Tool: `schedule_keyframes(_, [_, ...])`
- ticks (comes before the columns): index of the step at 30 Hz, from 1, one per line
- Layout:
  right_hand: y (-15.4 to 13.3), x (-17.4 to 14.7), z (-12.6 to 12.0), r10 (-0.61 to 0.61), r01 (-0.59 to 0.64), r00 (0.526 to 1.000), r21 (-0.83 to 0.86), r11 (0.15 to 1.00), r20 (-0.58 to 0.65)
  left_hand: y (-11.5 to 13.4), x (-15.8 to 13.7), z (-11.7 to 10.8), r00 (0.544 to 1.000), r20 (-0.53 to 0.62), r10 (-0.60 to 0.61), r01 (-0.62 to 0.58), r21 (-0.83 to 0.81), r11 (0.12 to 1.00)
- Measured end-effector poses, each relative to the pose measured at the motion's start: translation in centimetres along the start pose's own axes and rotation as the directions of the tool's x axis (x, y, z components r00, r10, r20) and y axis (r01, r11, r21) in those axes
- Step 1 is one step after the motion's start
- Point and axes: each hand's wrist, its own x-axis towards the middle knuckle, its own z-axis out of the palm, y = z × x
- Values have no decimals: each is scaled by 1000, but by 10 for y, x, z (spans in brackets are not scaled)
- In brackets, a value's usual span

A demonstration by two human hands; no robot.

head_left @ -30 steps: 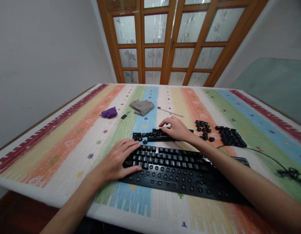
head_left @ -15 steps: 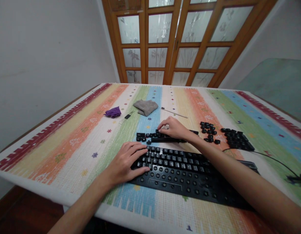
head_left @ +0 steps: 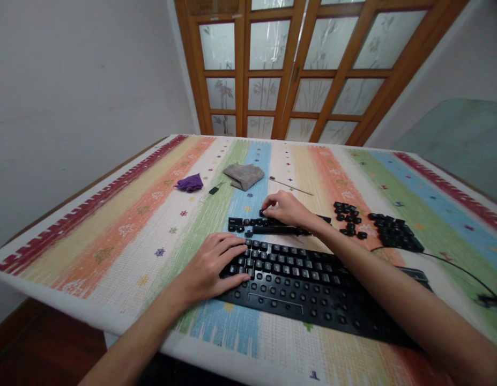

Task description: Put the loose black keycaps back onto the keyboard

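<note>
A black keyboard (head_left: pixel 280 300) lies across the near side of the table, its upper rows still capped and its lower rows showing bare switches. My left hand (head_left: pixel 210 268) rests on its left end with fingers stretched out. Beyond the keyboard, my right hand (head_left: pixel 286 208) pinches a small black keycap (head_left: pixel 262 213) between thumb and fingertips, just above a row of loose keycaps. Among these are a long spacebar (head_left: pixel 274 230) and a wide keycap (head_left: pixel 235 220). My right forearm crosses over the keyboard's right part and hides some of it.
More loose keycaps (head_left: pixel 347 214) and a dense keycap cluster (head_left: pixel 397 233) lie at the right, near a black cable (head_left: pixel 453 261). Farther back are a purple cloth (head_left: pixel 191 183), a small black tool with thin prongs (head_left: pixel 216 188), a grey cloth (head_left: pixel 244 176) and a thin brush-like stick (head_left: pixel 290 185).
My right hand has lifted slightly, with a keycap now showing at its fingertips above the loose row. My left hand stays on the keyboard. The whole view has shifted a little.
</note>
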Motion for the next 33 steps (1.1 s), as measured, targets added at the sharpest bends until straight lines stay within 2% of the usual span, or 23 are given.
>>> schedule_keyframes(7, [-3, -1, -6, -24, 28, 998, 75, 997, -58, 2, 1, -1, 1000, -8, -1, 1, -8, 1000])
schedule_keyframes(10, [-9, -8, -13, -77, 90, 995, 216, 972, -68, 2, 1, -2, 1000, -15, -9, 9, -9, 1000])
schedule_keyframes(13, [-19, -22, -18, -140, 130, 990, 445, 886, -11, 5, 2, -1, 999, -50, -16, 16, 1, 1000])
schedule_keyframes(17, [-38, -48, -21, -209, 63, 971, 716, 696, 118, 20, 8, 2, 987, -152, -47, 45, -17, 999])
schedule_keyframes(19, [-48, -61, -22, -252, 36, 956, 789, 614, 153, 32, 13, 4, 974, -224, -45, 40, -30, 999])
schedule_keyframes(22, [-57, -76, -25, -299, 2, 936, 844, 536, 188, 49, 21, 7, 947, -316, -62, 56, -30, 998])
schedule_keyframes(25, [-60, -85, -25, -319, -42, 925, 890, 454, 206, 59, 27, 10, 942, -330, -69, 63, -28, 998])
schedule_keyframes(29, [-55, -92, -23, -311, -95, 922, 912, 398, 232, 63, 30, 13, 945, -324, -41, 38, -15, 999])
schedule_keyframes(33, [-51, -96, -23, -303, -114, 918, 901, 418, 257, 63, 31, 14, 949, -313, -36, 29, -29, 999])
